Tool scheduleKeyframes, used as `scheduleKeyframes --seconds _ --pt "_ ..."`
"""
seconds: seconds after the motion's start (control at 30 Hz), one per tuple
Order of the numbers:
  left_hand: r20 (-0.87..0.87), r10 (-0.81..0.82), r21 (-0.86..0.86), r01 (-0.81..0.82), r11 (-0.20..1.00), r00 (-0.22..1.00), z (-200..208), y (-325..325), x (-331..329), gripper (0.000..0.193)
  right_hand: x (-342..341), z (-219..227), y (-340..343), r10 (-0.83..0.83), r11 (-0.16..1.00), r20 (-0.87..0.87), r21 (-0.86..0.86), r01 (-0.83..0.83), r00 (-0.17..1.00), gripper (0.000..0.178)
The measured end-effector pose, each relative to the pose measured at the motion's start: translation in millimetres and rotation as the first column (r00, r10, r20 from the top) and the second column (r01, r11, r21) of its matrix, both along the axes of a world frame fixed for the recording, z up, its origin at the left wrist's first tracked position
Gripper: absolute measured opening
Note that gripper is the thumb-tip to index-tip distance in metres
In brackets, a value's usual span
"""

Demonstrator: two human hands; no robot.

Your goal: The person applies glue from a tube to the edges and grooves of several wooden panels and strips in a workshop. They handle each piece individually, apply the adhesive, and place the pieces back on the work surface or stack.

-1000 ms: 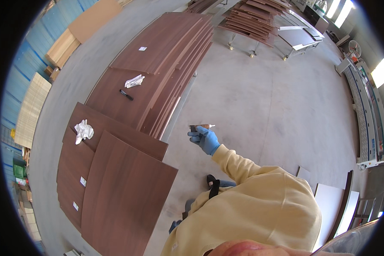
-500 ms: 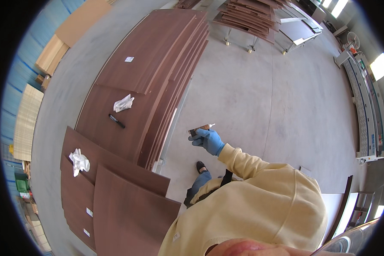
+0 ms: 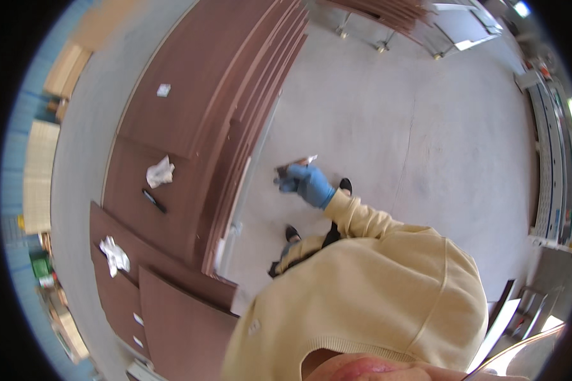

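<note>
In my right hand (image 3: 307,184), which wears a blue glove, is a small brown tube with a white nozzle (image 3: 303,161). The fingers are curled round it, and the nozzle points away from me to the right. The hand hangs over the grey floor, apart from the stack of brown panels (image 3: 171,114) on its left. On that stack lie a crumpled white tissue (image 3: 161,171) and a black marker pen (image 3: 154,200). My left hand is out of the picture.
Nearer brown panels (image 3: 184,324) overlap at the lower left, with a second white tissue (image 3: 115,256) on them. Another panel stack (image 3: 381,16) stands on a wheeled trolley at the far side. A long machine (image 3: 553,171) runs along the right.
The view has shifted, so the panels sit lower and further left. My right hand still holds the tube, now slightly higher in the picture. Both of my shoes now show.
</note>
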State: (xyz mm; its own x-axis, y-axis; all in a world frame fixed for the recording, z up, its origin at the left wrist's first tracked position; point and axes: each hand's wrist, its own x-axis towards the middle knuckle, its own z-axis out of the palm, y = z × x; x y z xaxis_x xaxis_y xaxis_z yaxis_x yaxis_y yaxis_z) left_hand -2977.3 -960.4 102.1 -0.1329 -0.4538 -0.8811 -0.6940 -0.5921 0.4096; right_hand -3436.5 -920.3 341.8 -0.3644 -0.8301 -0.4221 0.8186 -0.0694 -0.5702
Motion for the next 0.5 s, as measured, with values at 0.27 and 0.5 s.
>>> scheduleKeyframes --seconds 0.27,0.5 --pt "-0.231 -0.301 -0.408 0.189 0.893 0.925 31.9 27.1 -132.9 0.022 -165.4 27.4 27.3 0.096 0.989 -0.002 -0.111 -0.095 0.995 0.038" --pt "-0.720 0.075 -0.125 -0.235 0.964 0.690 253.6 14.7 -508.3 0.041 -273.9 32.3 47.9 0.009 0.996 -0.043 -0.085 -0.012 0.999 0.040"
